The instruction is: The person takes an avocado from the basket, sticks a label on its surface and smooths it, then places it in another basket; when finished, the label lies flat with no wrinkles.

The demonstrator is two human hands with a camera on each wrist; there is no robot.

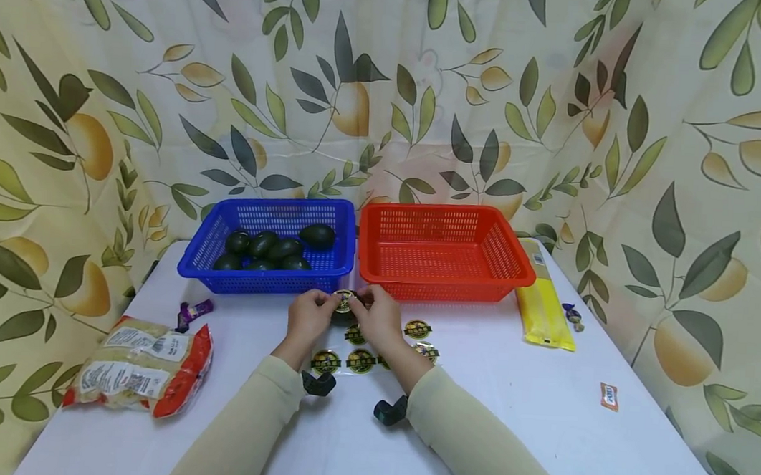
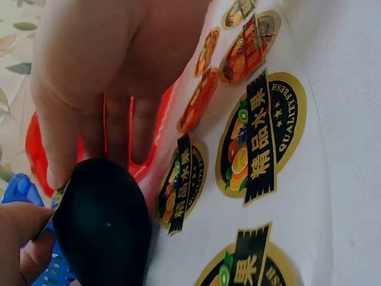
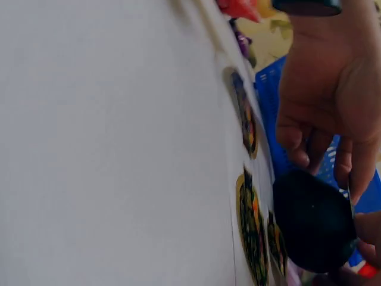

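Both hands meet in front of the baskets around one dark avocado [image 1: 343,309] [image 2: 107,226] [image 3: 312,220]. A round gold sticker [image 1: 343,299] lies on top of it. My left hand [image 1: 324,303] [image 2: 21,235] grips the avocado from the left. My right hand [image 1: 364,303] [image 2: 89,119] holds it from the right, with its thumb on the sticker's edge [image 2: 59,193]. Below the hands on the table lies a clear sheet of round fruit stickers [image 1: 361,360] [image 2: 262,140] [image 3: 250,223].
A blue basket [image 1: 268,282] with several avocados stands at the back left, and a red basket [image 1: 442,287] beside it. A bagged packet [image 1: 138,365] lies at the left, purple wrappers [image 1: 194,311] near it, a yellow packet [image 1: 544,311] at the right, a small orange sachet [image 1: 610,396] beyond.
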